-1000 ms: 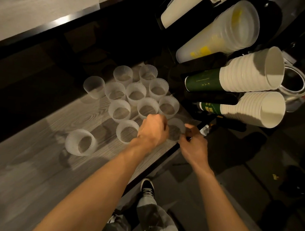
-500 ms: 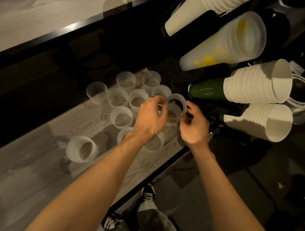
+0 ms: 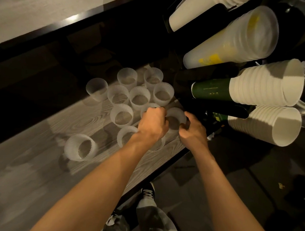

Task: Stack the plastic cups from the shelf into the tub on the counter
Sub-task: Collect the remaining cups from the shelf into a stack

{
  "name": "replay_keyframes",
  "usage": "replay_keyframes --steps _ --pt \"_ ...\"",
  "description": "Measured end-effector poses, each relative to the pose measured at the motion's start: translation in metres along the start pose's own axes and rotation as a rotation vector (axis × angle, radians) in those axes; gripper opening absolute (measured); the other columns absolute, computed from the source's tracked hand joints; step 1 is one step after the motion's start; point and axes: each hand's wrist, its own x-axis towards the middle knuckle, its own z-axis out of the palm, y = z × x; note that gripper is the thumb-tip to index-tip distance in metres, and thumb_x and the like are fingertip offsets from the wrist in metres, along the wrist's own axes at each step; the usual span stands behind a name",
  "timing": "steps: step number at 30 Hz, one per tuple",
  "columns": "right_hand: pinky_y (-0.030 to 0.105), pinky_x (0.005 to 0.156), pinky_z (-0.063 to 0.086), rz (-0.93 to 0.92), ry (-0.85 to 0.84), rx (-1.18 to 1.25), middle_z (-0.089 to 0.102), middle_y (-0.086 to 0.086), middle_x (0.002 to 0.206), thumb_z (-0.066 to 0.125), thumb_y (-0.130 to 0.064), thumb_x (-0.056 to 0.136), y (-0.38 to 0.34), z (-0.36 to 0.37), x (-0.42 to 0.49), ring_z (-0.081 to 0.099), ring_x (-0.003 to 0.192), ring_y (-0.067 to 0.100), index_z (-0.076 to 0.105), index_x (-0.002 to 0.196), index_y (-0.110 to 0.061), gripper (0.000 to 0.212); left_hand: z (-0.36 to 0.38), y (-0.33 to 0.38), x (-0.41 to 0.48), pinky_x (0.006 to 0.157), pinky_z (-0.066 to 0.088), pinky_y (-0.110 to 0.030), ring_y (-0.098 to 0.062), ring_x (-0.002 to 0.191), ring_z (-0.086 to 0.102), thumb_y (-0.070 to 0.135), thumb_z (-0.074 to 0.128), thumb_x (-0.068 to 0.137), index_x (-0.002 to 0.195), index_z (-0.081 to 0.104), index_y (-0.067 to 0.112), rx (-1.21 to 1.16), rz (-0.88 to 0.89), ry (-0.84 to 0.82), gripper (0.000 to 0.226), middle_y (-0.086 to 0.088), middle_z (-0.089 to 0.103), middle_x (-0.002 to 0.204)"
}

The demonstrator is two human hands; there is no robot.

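Translucent ribbed plastic cups (image 3: 139, 98) are grouped upright, mouths up, on the wood-grain shelf (image 3: 33, 160). One cup (image 3: 175, 120) is held at the group's near-right edge. A lone cup (image 3: 80, 147) is seen apart, toward the shelf's near-left, tilted.
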Motion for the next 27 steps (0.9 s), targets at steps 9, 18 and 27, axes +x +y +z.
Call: replay_keyframes --steps 9,18,27 --pt "0.033 0.097 0.049 -0.241 0.2 0.141 0.068 0.002 0.127 0.056 -0.015 0.098 -0.054 -0.019 -0.018 0.064 0.115 0.019 0.055 0.145 -0.022 0.048 -0.041 0.007 -0.002 0.084 0.059 -0.035 -0.012 0.095 0.066 0.027 0.057 0.096 0.111 0.065 0.015 -0.369 0.09 0.357 0.021 0.002 0.069 0.109" --pt "0.03 0.074 0.057 -0.304 0.003 0.147 0.072 -0.008 0.1 0.057 -0.018 0.099 -0.066 0.015 -0.025 0.07 0.086 0.012 0.059 0.133 -0.027 0.035 -0.052 -0.037 -0.015 0.084 0.06 -0.035 -0.008 0.093 0.065 0.021 0.061 0.092 0.11 0.067 0.016 -0.363 -0.018 0.399 0.019 0.006 0.068 0.105" --pt "0.039 0.08 0.059 -0.287 0.055 0.106 0.072 -0.008 0.097 0.057 -0.017 0.097 -0.064 0.018 -0.026 0.07 0.087 0.015 0.063 0.124 -0.027 0.029 -0.049 -0.035 -0.015 0.078 0.061 -0.038 -0.007 0.085 0.066 0.03 0.062 0.087 0.106 0.068 0.018 -0.342 -0.075 0.347 0.023 0.009 0.068 0.095"
